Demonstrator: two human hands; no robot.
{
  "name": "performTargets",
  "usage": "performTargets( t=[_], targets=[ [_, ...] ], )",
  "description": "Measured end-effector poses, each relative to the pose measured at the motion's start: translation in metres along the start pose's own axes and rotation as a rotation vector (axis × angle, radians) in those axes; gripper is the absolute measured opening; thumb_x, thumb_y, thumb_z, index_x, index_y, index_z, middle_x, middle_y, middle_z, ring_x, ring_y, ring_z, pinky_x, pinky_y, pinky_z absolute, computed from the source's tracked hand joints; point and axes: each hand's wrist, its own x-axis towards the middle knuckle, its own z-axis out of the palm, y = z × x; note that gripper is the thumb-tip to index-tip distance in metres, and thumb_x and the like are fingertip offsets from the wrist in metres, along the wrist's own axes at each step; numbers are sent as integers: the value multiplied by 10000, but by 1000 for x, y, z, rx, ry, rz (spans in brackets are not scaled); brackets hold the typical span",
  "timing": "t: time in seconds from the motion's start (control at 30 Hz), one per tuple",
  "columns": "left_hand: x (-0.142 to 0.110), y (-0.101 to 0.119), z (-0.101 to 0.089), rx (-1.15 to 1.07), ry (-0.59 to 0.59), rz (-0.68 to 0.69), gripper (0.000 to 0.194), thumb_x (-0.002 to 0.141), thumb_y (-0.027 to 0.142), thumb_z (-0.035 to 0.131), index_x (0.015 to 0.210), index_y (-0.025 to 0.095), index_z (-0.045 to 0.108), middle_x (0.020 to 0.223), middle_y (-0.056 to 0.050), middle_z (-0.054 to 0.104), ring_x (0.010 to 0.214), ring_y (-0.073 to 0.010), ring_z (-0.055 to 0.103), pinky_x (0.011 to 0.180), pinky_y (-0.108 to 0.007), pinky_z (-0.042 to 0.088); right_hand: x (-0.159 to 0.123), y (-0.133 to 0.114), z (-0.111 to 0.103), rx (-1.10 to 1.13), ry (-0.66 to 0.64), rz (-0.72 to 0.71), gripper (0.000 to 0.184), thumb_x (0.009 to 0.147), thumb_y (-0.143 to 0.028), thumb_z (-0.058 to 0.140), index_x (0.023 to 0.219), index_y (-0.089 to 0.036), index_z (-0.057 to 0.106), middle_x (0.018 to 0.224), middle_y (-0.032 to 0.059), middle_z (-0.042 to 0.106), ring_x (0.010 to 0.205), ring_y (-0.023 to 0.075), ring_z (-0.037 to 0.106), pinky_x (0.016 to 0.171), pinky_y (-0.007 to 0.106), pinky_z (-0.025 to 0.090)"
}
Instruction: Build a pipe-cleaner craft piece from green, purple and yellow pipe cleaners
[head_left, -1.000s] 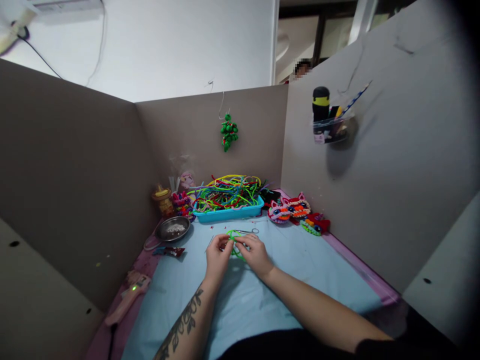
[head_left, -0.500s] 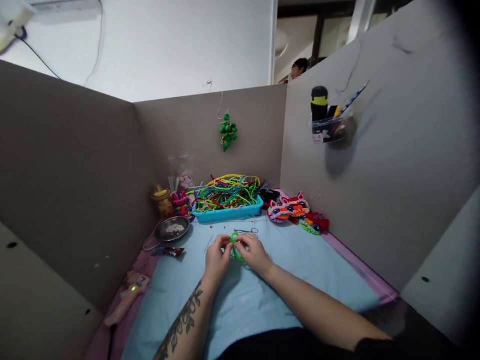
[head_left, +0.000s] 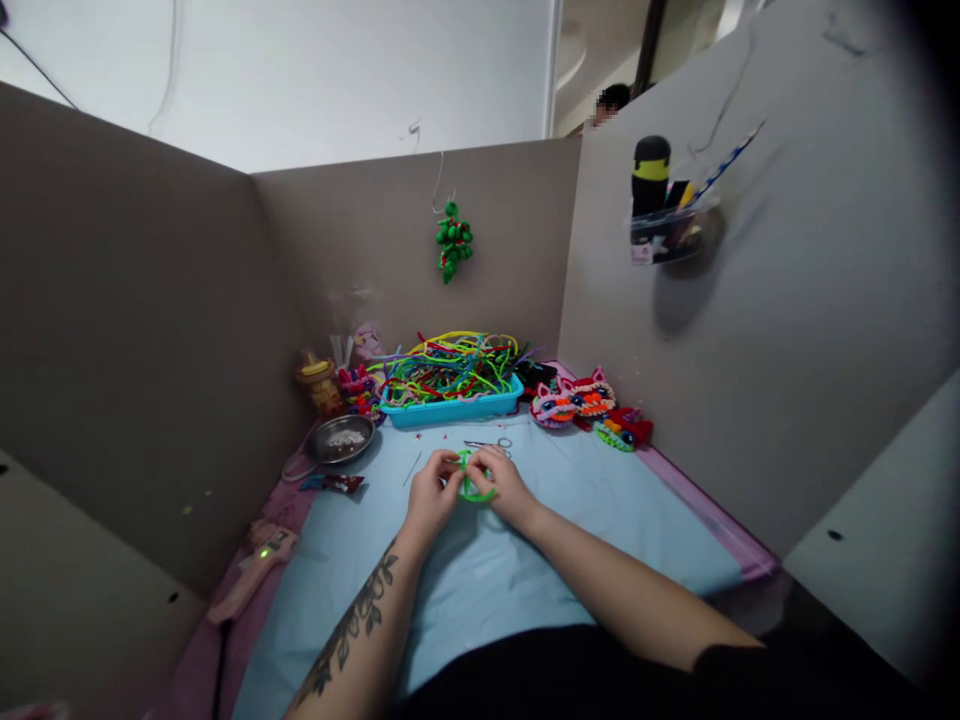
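Between my two hands is a bright green pipe cleaner [head_left: 475, 494], bent into loops. My left hand [head_left: 433, 490] pinches its left side with thumb and fingertips. From the other side my right hand [head_left: 501, 484] grips it close to the left fingertips, and a green loop hangs below them. The fingers cover part of the bend. Just beyond the hands lies a pair of scissors [head_left: 491, 443] on the blue cloth [head_left: 600, 560]. A thin straight rod [head_left: 412, 469] rests left of my left hand.
A blue tray [head_left: 454, 411] heaped with colourful pipe cleaners stands at the back. Finished fuzzy animal faces [head_left: 553, 407] lie to its right. On the left are a metal dish [head_left: 341, 440] with small white bits, a wrapper [head_left: 334, 483] and a pink glue gun [head_left: 259, 570]. Grey partitions enclose the table.
The green loop below my fingers has opened wider and swung to the right. Both hands stay pinched together on it. The camera view has tilted slightly downward.
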Motion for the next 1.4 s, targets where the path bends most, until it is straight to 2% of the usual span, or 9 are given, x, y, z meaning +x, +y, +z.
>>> performTargets(
  t=[0.17,0.3,0.47,0.67,0.83,0.97,1.17,1.27,1.4],
  targets=[
    [6,2,-2,-97,55,-112,248,704,290,618,906,164,548,653,-11,644,594,-132,583,542,-211,400,3,3,-7,71,18,7,120,785,-156,509,805,-202,618,769,19,586,798,181,518,774,323,389],
    [8,4,-4,-221,143,-173,348,667,329,656,949,156,546,664,-22,660,625,-142,604,602,-230,429,1,0,-12,91,-107,-125,332,707,-120,595,1020,-229,604,906,34,572,893,193,514,840,356,401],
    [9,2,-4,-290,177,-223,436,632,318,698,1003,138,555,683,-29,673,635,-144,617,645,-246,446,-3,0,-7,72,-95,-195,78,772,-228,622,835,-234,668,840,39,582,865,192,538,831,368,415],
    [13,-4,-1,-474,156,-319,577,611,322,724,1111,126,513,651,3,650,635,-129,609,682,-256,440,-4,9,-2,82,-191,-254,114,828,-249,563,872,-214,662,824,49,628,798,169,574,753,312,461],
    [14,-7,0,-474,179,-353,542,600,293,727,1068,127,512,616,28,618,597,-111,580,667,-244,420,-7,4,-1,31,-270,-292,129,829,-227,547,838,-217,676,802,52,635,807,173,566,767,317,459],
    [12,-7,0,-276,151,-208,413,661,268,667,1024,155,506,631,35,594,563,-91,522,580,-209,375,-7,2,-2,164,-305,-162,128,809,-264,563,825,-236,687,796,32,653,795,173,585,766,320,464],
    [8,-1,0,-97,-50,-71,397,705,240,605,1081,186,492,704,18,622,526,-77,476,541,-199,354,7,21,-10,467,155,309,234,728,-395,620,758,-168,669,691,22,637,644,153,562,609,276,450],
    [7,0,1,-102,-98,-82,390,703,238,607,1072,183,493,690,20,624,534,-79,494,543,-198,364,10,28,-10,500,97,349,257,722,-408,616,760,-158,659,673,12,613,630,147,543,596,266,431],
    [9,-3,0,-221,2,-190,474,687,265,640,1115,157,467,655,18,618,588,-101,552,584,-212,403,7,25,-7,491,46,297,309,736,-375,602,973,-176,599,774,11,597,695,151,546,630,268,438]
  ],
)
